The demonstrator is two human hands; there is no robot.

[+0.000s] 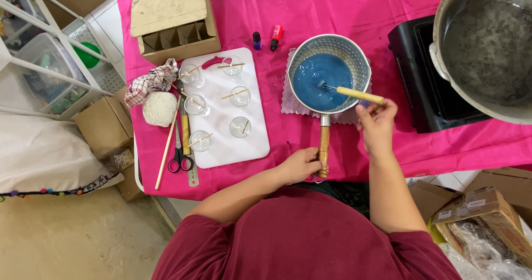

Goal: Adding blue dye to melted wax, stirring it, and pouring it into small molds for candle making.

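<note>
Right hand (377, 126) pinches the wooden handle of a stirring tool (359, 95) between thumb and fingertips; the handle slants up and left over the pan rim, and its thin metal end dips into the blue liquid (321, 76). Left hand (302, 165) is closed around the lower end of the saucepan's wooden handle (324, 147), near the table edge.

Saucepan (354, 55): small, metal, dimpled inner wall, about half full of opaque blue liquid. It stands on a pale lilac cloth mat (289, 103) laid on the pink tablecloth (343, 8), with its handle pointing toward the person.

Left of the pan: white cutting board (233, 147) carrying six small clear glasses (240, 96) in two columns, each with a thin wooden stick laid across the rim. Just above the pan, two small bottles (266, 39), one dark blue, one red, the red one lying tilted.

Left of the board: scissors with red handles (179, 157), a metal ruler (192, 172) beside them, a long wooden stick (166, 152), a ball of pale string (159, 108), and a checked cloth (151, 83) bunched above it. Cardboard box with dividers (172, 19) at the far left of the table.

Right of the pan: black stove unit (421, 86) with a large grey pot (487, 47) on it, holding clear liquid.
</note>
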